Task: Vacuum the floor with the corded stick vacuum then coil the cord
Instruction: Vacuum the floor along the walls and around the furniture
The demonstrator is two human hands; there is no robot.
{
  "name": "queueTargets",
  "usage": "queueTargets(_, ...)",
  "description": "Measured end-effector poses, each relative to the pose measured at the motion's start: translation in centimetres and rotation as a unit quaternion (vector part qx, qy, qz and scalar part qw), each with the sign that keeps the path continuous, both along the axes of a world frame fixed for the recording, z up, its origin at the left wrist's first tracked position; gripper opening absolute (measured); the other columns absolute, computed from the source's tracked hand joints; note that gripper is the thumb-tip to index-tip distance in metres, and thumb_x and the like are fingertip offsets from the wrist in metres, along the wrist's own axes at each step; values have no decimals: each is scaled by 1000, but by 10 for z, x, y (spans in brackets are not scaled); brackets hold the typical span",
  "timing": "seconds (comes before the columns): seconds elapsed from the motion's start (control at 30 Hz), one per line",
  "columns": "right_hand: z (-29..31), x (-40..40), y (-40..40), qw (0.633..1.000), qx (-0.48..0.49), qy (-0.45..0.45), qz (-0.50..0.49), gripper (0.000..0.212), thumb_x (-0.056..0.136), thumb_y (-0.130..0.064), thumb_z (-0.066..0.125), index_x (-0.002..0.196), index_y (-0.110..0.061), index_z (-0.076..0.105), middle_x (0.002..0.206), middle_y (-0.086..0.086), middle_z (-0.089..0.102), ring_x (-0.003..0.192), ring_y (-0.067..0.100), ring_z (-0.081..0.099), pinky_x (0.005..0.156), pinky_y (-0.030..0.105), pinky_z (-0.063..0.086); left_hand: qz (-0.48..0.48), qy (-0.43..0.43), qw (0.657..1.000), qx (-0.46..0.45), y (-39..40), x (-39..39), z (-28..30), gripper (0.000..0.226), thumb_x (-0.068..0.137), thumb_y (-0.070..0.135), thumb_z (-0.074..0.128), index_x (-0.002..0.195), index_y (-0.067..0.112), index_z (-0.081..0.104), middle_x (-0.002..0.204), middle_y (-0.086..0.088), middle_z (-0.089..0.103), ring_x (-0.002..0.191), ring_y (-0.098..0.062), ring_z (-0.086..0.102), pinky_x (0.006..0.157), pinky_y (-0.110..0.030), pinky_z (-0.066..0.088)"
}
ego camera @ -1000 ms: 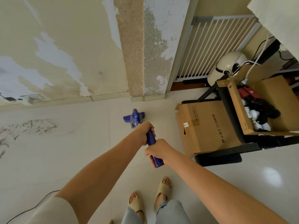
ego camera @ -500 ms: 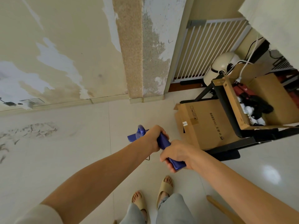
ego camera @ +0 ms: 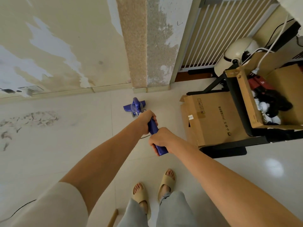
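Tiled floor (ego camera: 57, 145) is bounded by a peeling wall (ego camera: 65, 46). A cardboard box (ego camera: 211, 118) is seen right, near the vacuum. The blue stick vacuum (ego camera: 153, 128) is gripped two-handed: left hand (ego camera: 146, 121) wrapped lower on the handle, right hand (ego camera: 161, 139) wrapped near its top end. Its floor head (ego camera: 134, 106) is set near the skirting. Cord (ego camera: 18, 210) is seen bottom-left.

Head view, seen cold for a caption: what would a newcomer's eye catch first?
Both hands, left hand ahead of right hand, hold the blue stick vacuum, its head on the pale floor near the peeling wall. To the right stands a cardboard box.
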State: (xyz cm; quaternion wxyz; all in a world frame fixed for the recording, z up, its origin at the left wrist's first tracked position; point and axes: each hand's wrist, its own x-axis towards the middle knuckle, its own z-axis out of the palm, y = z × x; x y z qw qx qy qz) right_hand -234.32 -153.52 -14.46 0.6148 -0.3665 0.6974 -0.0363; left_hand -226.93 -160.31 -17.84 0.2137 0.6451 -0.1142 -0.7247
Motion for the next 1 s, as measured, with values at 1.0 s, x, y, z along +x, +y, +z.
queueTargets(1.0,60,-1,47,998,31,-30,41,7,83,2,55,83,-5,55,60,7,52,45,12,49,45,24,47,62,-25,998,3,56,10,25,29,82,-2,42,56,8,39,39,-6,43,49,-20,41,52,-25,37)
